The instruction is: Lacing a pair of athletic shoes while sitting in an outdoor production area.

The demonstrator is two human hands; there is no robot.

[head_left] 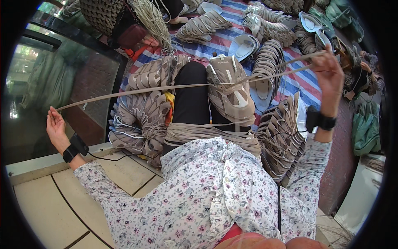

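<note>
A beige-grey shoe upper (232, 108) lies across my right thigh, its lacing part facing up. A long flat beige shoelace (137, 92) runs through it, stretched out to both sides. Far out on the left, my left hand (56, 128) pinches one end of the lace. Raised at the upper right, my right hand (328, 74) is closed on the other part, where two strands come together from the shoe. A bundle of loose beige laces (207, 132) lies across my lap, close to my waist.
Stacks of shoe uppers (141, 120) sit left of my legs, and more uppers (282, 137) stand to the right. Others cover the striped sheet (217, 41) ahead. A glass door (54, 91) is close by on the left. Another person's hand (365, 66) shows far right.
</note>
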